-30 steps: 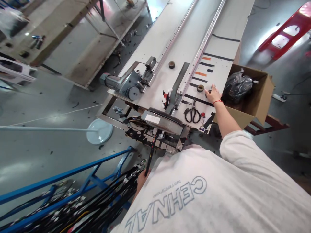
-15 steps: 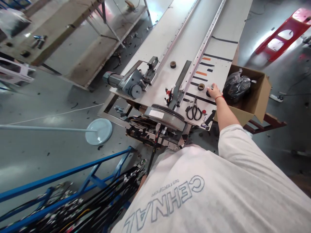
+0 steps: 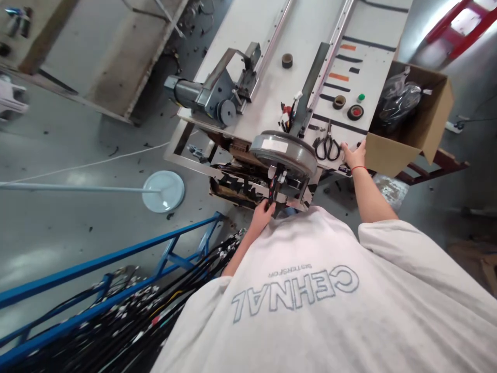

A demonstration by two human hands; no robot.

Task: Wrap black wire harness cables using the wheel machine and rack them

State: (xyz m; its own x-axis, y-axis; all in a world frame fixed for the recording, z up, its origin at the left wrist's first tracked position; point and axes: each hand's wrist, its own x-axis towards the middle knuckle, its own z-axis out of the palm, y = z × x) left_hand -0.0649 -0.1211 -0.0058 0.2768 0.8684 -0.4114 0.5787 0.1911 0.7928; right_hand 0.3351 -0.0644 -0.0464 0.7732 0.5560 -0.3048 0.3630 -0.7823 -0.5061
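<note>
My left hand point(image 3: 264, 212) is closed around a black wire bundle point(image 3: 271, 190) that hangs at the front of a round grey wheel-like winder point(image 3: 285, 150). At the front right corner of the table, my right hand point(image 3: 355, 154) is open, thumb and fingers apart. It touches the tabletop beside black-handled scissors point(image 3: 328, 147); dark pieces under it are partly hidden. Beyond that hand lie a black tape roll point(image 3: 355, 112) with something red in its middle, a brown tape roll point(image 3: 339, 102) and a small green piece point(image 3: 361, 97).
A grey motor unit point(image 3: 205, 96) is mounted at the table's left. Black and orange tape strips point(image 3: 339, 77) stick to the right side. A cardboard box point(image 3: 417, 129) stands at the right. Black cables point(image 3: 128, 321) lie on a blue rack point(image 3: 116, 259) at lower left.
My right hand has let go of the black tape roll and drawn back to the table's front corner. My left hand has come into view on the wire bundle. The camera view has shifted.
</note>
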